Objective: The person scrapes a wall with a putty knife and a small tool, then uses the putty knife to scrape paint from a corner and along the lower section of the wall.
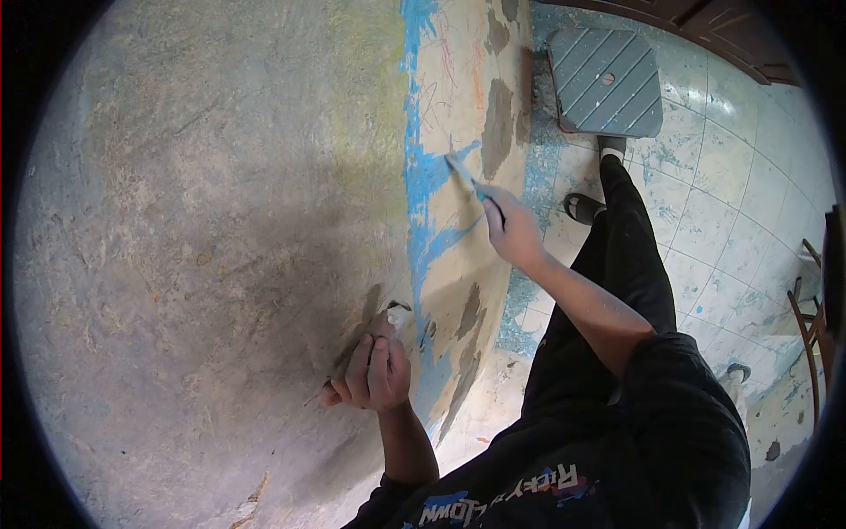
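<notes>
My right hand [513, 231] is closed around the handle of a putty knife [462, 169]. The knife's blade end meets the painted wall [445, 115], where a ragged strip of blue paint [427, 181] borders a cream area. Lower and to the left, my left hand [374, 372] is curled with its fingers bent, close to the bare grey part of the wall. Whitish material [398, 316] shows just beyond its fingers, and a thin edge sticks out at the other side. What the left hand grips is mostly hidden by the fingers.
A grey plastic stool [606, 84] spotted with paint stands on the tiled floor [723, 167] at the upper right. Blue flakes and smears lie along the wall's foot. Brown wooden furniture [740, 40] stands at the top right, and curved brown legs [806, 344] at the right edge.
</notes>
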{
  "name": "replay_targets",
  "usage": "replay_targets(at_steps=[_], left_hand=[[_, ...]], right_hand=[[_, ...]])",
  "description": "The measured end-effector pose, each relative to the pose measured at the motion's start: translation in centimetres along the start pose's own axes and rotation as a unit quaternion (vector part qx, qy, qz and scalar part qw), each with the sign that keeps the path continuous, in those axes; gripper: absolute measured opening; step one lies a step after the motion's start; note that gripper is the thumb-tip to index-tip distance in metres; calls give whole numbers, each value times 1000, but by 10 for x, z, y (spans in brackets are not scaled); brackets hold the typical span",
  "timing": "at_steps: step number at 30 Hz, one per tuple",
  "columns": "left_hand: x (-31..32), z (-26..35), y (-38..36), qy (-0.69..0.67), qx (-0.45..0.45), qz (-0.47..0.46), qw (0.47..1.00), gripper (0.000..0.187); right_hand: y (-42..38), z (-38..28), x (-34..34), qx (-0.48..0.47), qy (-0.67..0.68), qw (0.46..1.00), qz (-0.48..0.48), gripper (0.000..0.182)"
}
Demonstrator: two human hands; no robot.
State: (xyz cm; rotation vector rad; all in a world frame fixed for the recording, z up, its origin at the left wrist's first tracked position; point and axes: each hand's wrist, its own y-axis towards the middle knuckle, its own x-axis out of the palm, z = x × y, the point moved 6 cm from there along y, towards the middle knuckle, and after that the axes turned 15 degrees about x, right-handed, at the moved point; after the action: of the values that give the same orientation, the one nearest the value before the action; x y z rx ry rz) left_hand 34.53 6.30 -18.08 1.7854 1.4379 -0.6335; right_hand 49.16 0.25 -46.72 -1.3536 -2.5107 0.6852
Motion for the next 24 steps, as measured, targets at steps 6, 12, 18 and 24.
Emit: replay_targets(at_steps=[6,12,18,24], left_hand=[[1,0,-3,-6,-14,9,1000,30],[-1,0,-1,-6,-12,13,1000,30],[0,0,-1,-1,-9,15,1000,30],[0,2,-1,0,-14,10,1000,30]], right_hand=[[47,-13,-17,2,7,1000,-14,27],[26,0,-10,-19,-11,1000,6,27],[68,-16,-17,-10,-3,1000,1,26],[23,1,-10,-27,-1,1000,8,26]])
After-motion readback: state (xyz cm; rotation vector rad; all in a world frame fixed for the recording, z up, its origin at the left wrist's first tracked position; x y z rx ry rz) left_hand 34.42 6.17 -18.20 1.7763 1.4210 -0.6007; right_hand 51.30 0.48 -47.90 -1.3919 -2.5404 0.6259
